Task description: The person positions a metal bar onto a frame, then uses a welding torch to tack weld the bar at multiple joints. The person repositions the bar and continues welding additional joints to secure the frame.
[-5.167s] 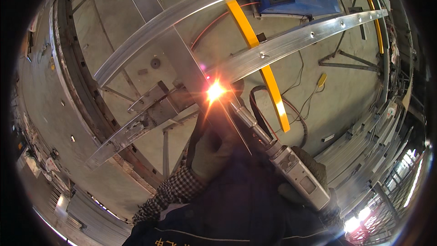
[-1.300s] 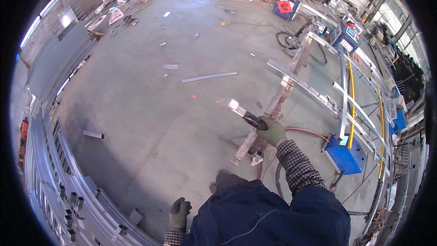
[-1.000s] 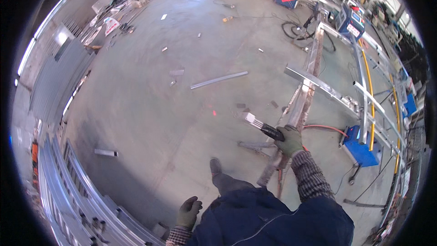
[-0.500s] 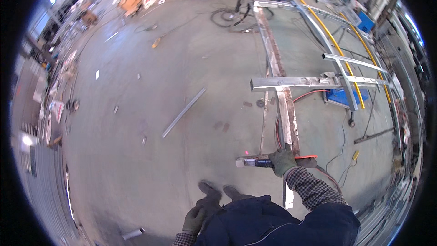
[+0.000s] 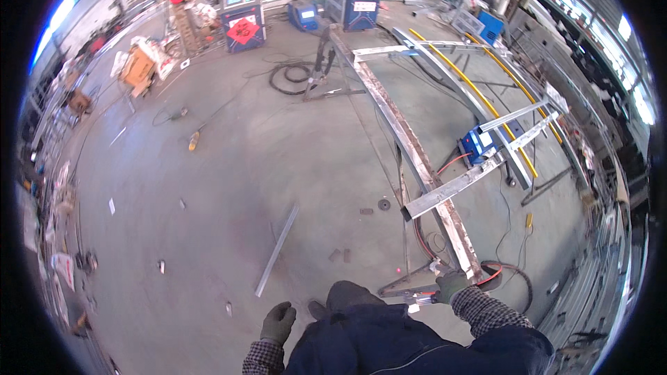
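Note:
My right hand [image 5: 453, 285], in a grey-green glove, is closed beside the near end of a long rust-stained steel beam [image 5: 410, 142]. From its left side juts the silvery end of a cylindrical hand tool [image 5: 422, 298]; its exact kind is unclear. An orange hose [image 5: 492, 276] loops on the hand's other side. Low in the picture, my left hand [image 5: 278, 323], also gloved, hangs over the floor with nothing in it and its fingers loosely apart. Across the beam lies a square metal tube [image 5: 445, 194], its cut end pointing left.
A loose metal strip [image 5: 278, 250] lies on the floor ahead. Two yellow bars [image 5: 458, 73] rest on a frame at right. Blue machine cabinets [image 5: 353, 3] stand at the back. A coiled black cable [image 5: 288, 78] and a dark disc [image 5: 383, 204] lie on the floor.
The view has tilted up and turned rightward, showing more of the far machines. My left hand has come up away from my leg. My right hand stays near the beam's end with the tool.

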A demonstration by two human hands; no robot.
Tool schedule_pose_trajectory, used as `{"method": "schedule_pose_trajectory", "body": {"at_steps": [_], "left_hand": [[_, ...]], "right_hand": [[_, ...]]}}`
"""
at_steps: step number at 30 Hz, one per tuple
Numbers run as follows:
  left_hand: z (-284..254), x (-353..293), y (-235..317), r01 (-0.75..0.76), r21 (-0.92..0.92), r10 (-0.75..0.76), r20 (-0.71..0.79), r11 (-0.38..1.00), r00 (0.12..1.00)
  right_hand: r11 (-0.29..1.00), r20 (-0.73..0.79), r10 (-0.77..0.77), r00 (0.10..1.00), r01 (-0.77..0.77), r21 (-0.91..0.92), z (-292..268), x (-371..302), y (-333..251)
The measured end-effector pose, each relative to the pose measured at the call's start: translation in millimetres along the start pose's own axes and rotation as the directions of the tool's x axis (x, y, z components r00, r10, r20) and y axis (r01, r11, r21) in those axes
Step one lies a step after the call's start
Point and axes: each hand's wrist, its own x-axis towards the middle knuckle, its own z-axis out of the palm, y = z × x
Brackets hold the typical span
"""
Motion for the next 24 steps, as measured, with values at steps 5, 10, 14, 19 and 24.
{"method": "schedule_pose_trajectory", "body": {"at_steps": [5,10,14,19,24], "left_hand": [[-44,121,84,-0.097,0.085,0.087,0.115,0.992,0.99],[-78,228,137,-0.031,0.056,0.025,0.109,0.998,0.994],[-134,308,166,0.142,0.045,-0.143,0.024,0.989,0.989],[-231,406,149,0.402,-0.082,-0.411,-0.171,0.912,0.896],[-310,494,140,0.352,0.224,-0.375,0.07,0.909,0.924]], "right_hand": [[0.969,0.167,0.039,0.985,-0.078,0.232,-17,62,-66],[0.914,0.291,-0.228,0.929,0.102,0.392,-25,192,-120],[0.851,0.217,-0.233,0.948,0.091,0.517,-133,299,-130],[0.825,-0.045,-0.071,0.996,0.084,0.559,-366,404,-103],[0.605,-0.206,0.058,0.977,0.129,0.785,-531,511,-94]]}}
